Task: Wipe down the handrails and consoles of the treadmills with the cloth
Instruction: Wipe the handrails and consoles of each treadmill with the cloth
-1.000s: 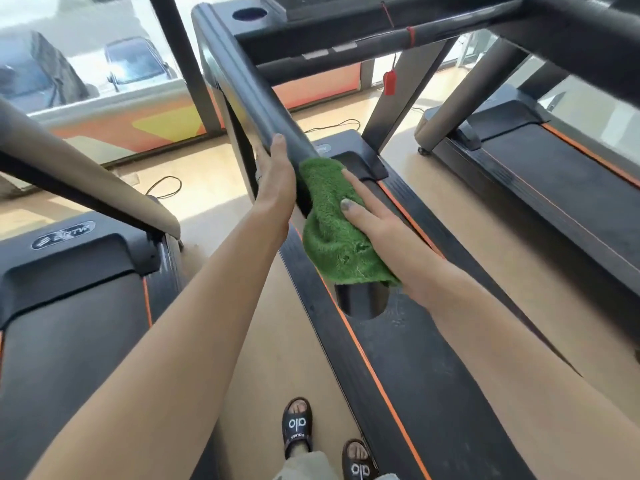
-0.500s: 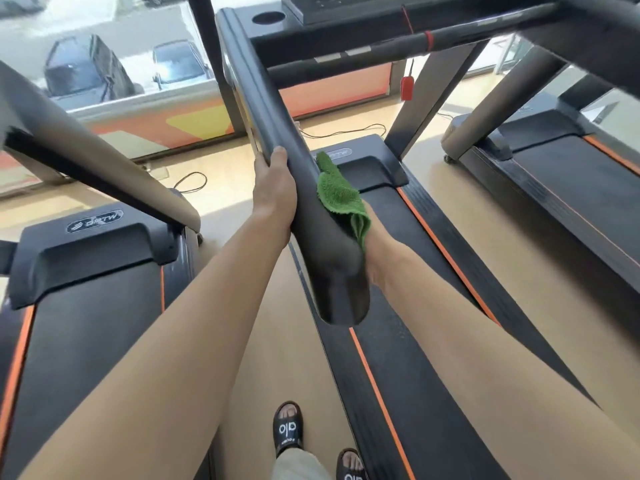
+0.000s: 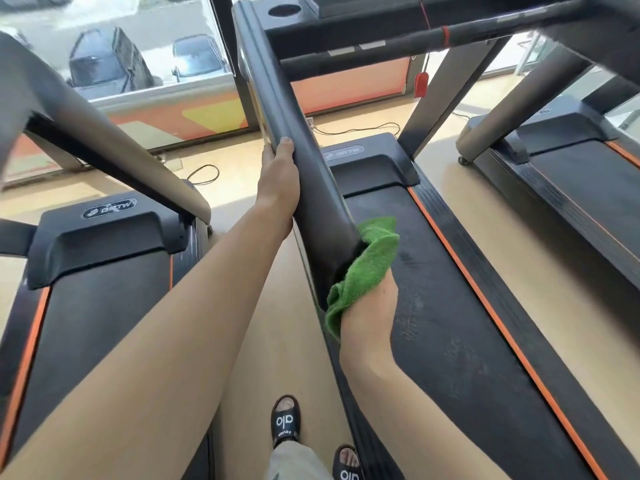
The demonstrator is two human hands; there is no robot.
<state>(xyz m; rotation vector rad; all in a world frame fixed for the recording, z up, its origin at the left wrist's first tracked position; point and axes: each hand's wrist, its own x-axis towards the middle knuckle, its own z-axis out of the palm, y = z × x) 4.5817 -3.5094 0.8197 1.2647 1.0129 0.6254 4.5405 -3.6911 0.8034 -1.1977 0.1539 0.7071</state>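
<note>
A thick black handrail (image 3: 277, 98) of the middle treadmill slants from the console (image 3: 346, 26) at the top down toward me. My left hand (image 3: 278, 178) grips its left side about halfway along, thumb on top. My right hand (image 3: 369, 313) holds a green cloth (image 3: 363, 271) wrapped against the underside and right side of the rail's near end; the fingers are hidden under the cloth and rail.
The middle treadmill's belt (image 3: 467, 323) with orange stripes lies below right. Another treadmill (image 3: 86, 289) and its grey handrail (image 3: 104, 140) are on the left, a third (image 3: 571, 174) on the right. Cables lie on the wooden floor (image 3: 214, 174). My sandalled feet (image 3: 285, 420) stand between the machines.
My right hand has slid the green cloth down the handrail, from its right side near the middle to its near end. My left hand has kept its grip on the rail.
</note>
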